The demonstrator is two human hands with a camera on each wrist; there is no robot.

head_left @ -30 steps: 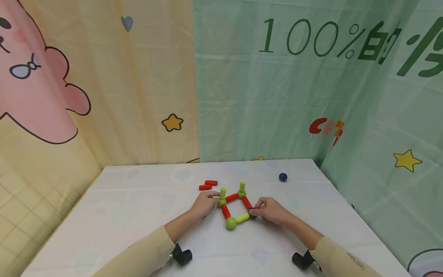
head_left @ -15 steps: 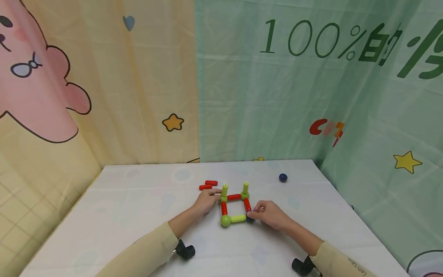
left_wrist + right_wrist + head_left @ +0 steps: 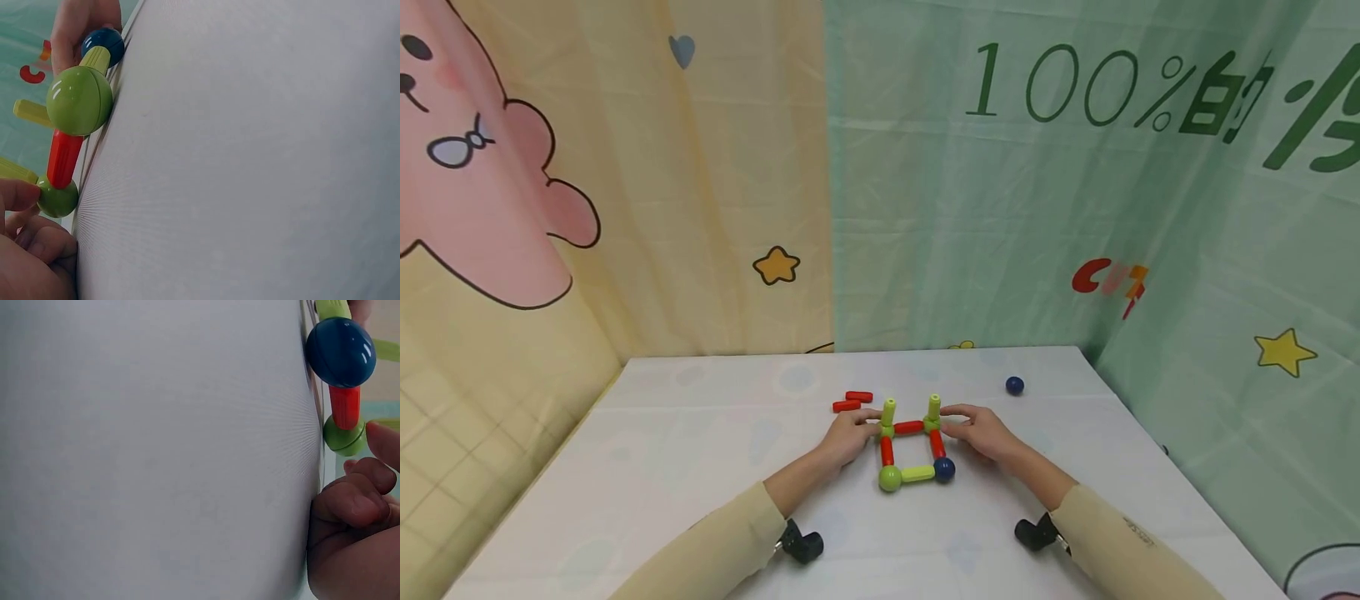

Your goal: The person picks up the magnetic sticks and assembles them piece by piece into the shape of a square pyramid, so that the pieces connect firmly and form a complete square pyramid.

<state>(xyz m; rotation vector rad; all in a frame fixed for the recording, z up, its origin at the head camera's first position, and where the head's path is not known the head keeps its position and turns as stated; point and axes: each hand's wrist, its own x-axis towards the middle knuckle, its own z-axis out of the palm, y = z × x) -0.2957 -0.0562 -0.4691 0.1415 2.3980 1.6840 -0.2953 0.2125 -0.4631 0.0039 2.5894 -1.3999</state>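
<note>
A square frame of toy rods and balls lies on the table. Its red rods [image 3: 909, 427] form the back and sides, and a light green rod [image 3: 917, 474] forms the front. The front corners are a green ball [image 3: 890, 478] and a dark blue ball [image 3: 944, 470]. A short light green rod [image 3: 889, 411] stands upright on the back-left green ball [image 3: 58, 196], which my left hand [image 3: 847, 435] holds with its fingertips. My right hand [image 3: 983, 429] has its fingertips at the back-right green ball [image 3: 345, 435], below another upright rod [image 3: 934, 406]. The hands partly hide both back balls.
Two loose red rods [image 3: 847, 406] lie behind my left hand. A separate dark blue ball [image 3: 1015, 385] rests near the back right of the white table [image 3: 700, 467]. Printed curtains [image 3: 955, 208] hang behind the table and along its sides.
The frame has turned slightly and now sits squarer to me. My right hand has let go of the front-right blue ball and moved back to the back-right green ball. The left hand keeps its hold.
</note>
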